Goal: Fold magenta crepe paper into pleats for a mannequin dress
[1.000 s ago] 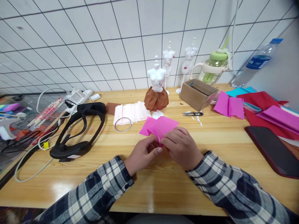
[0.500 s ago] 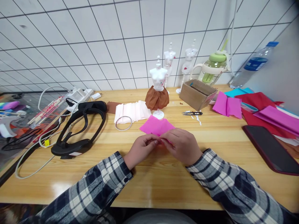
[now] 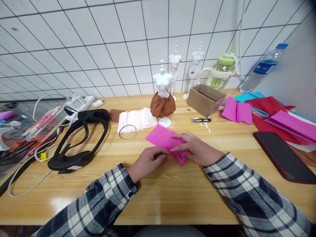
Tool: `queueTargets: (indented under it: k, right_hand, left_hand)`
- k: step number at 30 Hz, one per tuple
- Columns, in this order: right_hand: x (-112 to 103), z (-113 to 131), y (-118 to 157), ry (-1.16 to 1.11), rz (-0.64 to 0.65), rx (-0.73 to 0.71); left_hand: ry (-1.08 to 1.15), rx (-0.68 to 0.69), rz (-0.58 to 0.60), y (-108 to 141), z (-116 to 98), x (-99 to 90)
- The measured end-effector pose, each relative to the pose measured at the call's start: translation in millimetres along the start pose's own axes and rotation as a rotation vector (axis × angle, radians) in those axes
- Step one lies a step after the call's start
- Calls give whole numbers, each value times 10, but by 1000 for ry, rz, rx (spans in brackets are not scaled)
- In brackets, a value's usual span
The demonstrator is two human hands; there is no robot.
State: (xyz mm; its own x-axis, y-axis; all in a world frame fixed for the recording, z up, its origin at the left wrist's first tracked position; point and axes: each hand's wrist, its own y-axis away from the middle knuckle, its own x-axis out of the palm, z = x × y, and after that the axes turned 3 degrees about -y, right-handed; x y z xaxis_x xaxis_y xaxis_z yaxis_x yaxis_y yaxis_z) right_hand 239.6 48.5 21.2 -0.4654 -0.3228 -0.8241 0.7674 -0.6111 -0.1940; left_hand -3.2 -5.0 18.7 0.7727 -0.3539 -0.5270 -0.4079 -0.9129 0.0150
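Observation:
A bright pink piece of crepe paper point(image 3: 163, 138) lies in front of the nearest dress-form figure, folded or crumpled at its lower right end. My left hand point(image 3: 146, 161) is closed, index finger and thumb together at the sheet's near edge. Across the right part of the paper rests my right hand point(image 3: 199, 148), its fingers spread apart, with pink showing between them. Just behind stands a small white mannequin point(image 3: 163, 80) wearing a puffy brown paper skirt point(image 3: 162, 105).
Left lie a metal ring point(image 3: 127, 139), pale pink crepe paper point(image 3: 138, 119) and a black headset point(image 3: 71, 159). Toward the right are thread snips point(image 3: 201, 120), a cardboard box point(image 3: 203, 102), a phone point(image 3: 283, 156) and coloured paper sheets point(image 3: 266, 107). Two more mannequins stand by the tiled wall.
My right hand has moved right and its fingers have spread from a pinch over the pink paper. The sheet has turned, and its lower right end now shows. The view has shifted slightly.

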Motion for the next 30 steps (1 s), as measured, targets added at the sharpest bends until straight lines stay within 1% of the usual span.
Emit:
queueTargets:
  k: [2,4,7,9,13,15,17,20,23,25,28,30]
  right_hand:
    - [46,63,-16,-10,45,23]
    - [74,133,-42,-14,60,71]
    - [59,227,-72,27,43,86]
    - [34,313,-82,134,19,77]
    - [26,547,-84,450,-70,69]
    - [37,633,-82,502,-100,37]
    - [44,664,-83,490,-110,20]
    - [43,619,-86,429,-119,33]
    - [47,535,-86,314,-160,59]
    - [62,483,-86,212,-178,66]
    - [93,425,-88,71,-158,83]
    - [107,407,-90,23,-125,119]
  left_hand:
    - [-38,30,34,9,-32,-17]
    - [-87,50,62,25,-79,-30]
    - [-188,81,40,63,-152,-19]
    - [-245,106,14,93,-192,13]
    - [-404,125,2,131,-259,101]
    - [-492,126,3,127,-281,130]
    - [-531,125,6,111,-285,135]
    - [-488,97,-11,84,-253,103]
    - [-409,37,-61,74,-194,55]
    - [-383,23,-59,78,-157,33]
    - [-359,17,-40,90,-137,17]
    - [-291,11,-56,95,-153,10]
